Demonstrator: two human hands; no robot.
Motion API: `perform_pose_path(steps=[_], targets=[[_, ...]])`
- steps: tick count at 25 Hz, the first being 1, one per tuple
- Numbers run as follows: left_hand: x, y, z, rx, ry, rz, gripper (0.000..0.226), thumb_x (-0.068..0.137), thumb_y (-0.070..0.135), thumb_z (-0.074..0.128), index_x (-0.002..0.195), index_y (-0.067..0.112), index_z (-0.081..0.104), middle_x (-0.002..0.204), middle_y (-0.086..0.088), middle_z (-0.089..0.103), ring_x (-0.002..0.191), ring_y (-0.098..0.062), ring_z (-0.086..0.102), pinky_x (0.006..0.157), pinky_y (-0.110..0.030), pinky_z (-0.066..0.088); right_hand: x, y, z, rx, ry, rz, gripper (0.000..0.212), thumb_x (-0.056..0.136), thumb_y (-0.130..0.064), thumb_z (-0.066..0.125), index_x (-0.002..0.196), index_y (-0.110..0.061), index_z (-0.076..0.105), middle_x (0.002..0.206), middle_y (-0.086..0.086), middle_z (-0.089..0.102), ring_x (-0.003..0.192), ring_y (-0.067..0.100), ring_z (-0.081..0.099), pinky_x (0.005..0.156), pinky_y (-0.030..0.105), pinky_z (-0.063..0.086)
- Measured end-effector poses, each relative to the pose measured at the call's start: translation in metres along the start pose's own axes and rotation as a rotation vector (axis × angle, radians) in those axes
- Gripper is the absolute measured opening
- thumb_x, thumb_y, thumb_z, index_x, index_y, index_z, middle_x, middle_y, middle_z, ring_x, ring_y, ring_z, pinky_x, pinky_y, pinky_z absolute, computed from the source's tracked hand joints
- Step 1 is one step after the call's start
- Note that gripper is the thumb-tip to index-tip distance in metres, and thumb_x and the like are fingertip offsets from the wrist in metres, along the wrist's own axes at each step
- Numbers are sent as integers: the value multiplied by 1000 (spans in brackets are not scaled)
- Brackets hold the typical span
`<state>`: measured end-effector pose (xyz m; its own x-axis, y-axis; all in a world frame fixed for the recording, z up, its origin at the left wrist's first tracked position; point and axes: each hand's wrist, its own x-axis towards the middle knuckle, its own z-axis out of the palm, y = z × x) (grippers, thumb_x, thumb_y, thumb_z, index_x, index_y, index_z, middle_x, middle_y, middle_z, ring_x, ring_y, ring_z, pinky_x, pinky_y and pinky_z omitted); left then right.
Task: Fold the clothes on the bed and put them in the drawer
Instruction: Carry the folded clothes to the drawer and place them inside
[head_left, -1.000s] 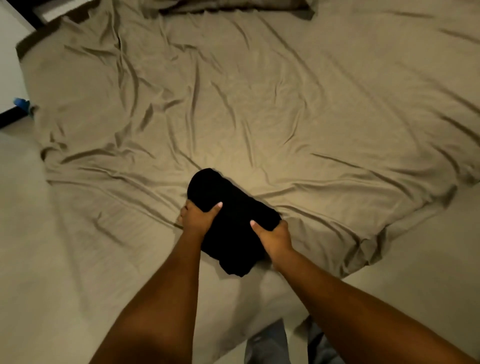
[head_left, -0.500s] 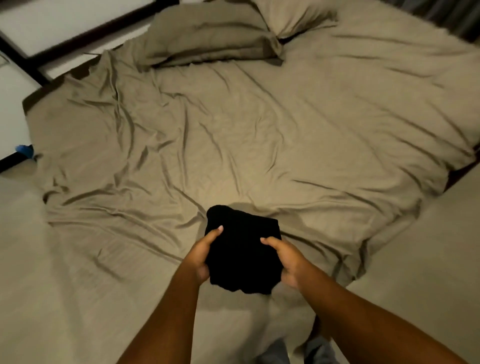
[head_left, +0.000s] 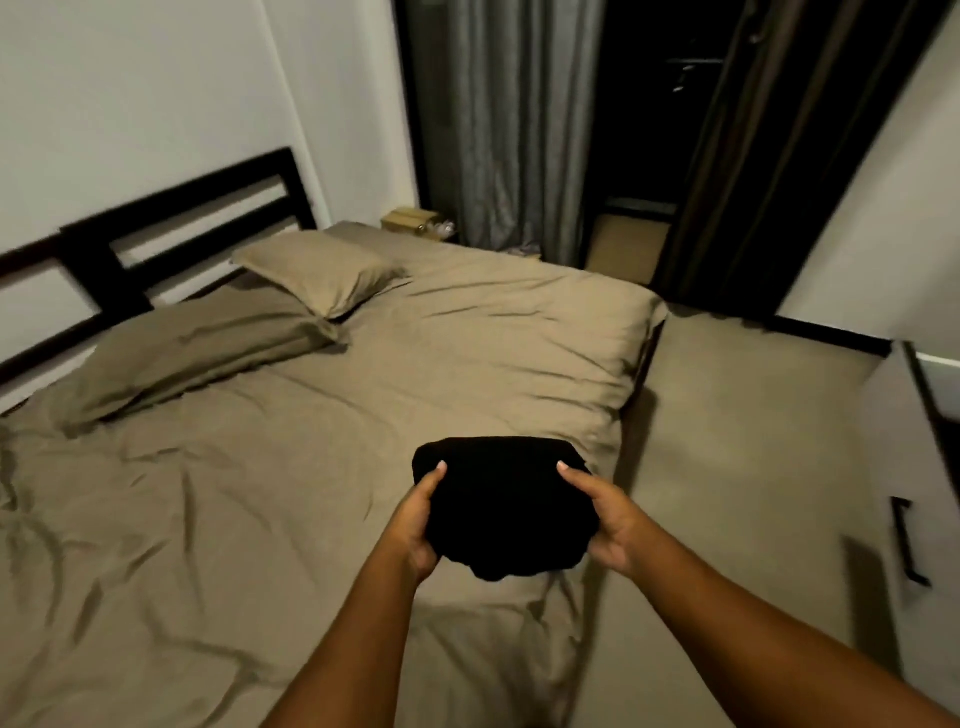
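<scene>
Raised since the earlier frame, the head view now takes in the headboard (head_left: 171, 218) and curtain (head_left: 509, 130), while the folded black garment (head_left: 501, 512) hangs above the near right corner of the bed (head_left: 260, 493), gripped at either side by left hand (head_left: 415, 527) and right hand (head_left: 608, 525), thumbs on top, fingers curled beneath.

Black garment (head_left: 501, 512), folded into a compact bundle, held up over the near corner of the tan bed (head_left: 260, 493)

I hold the folded black garment (head_left: 501, 506) (thumbs on top) between my left hand (head_left: 415, 525) and right hand (head_left: 605, 519), above the bed (head_left: 260, 493).
</scene>
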<state>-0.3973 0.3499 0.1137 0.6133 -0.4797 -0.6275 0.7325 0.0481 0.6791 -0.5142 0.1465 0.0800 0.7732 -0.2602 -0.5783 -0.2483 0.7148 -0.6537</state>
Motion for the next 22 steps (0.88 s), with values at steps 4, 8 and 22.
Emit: perform_pose_path(steps=[4,8,22], targets=[[13,-3,90,75,-127,29,43,95,45,60,123,12,67,113,-15,74,111,-35,67,101,-49,49,-47,-58,-57,57,74,-200,44,85,-7,75,127,-1,66,122,22,70,112,37,69,94,44,57],[14,-27,189,129,-313,35,38,93,34,66,122,10,68,118,-15,72,116,-33,65,112,-49,42,-94,-100,-132,144,194,-339,39,88,1,69,127,3,64,121,24,70,111,38,69,95,47,56],[20,-208,495,657,-858,-74,43,91,24,67,133,15,56,121,-15,70,112,-35,66,77,-43,58,-260,-106,-402,517,747,-694,28,97,-13,66,125,-14,66,113,16,74,105,37,71,89,51,58]])
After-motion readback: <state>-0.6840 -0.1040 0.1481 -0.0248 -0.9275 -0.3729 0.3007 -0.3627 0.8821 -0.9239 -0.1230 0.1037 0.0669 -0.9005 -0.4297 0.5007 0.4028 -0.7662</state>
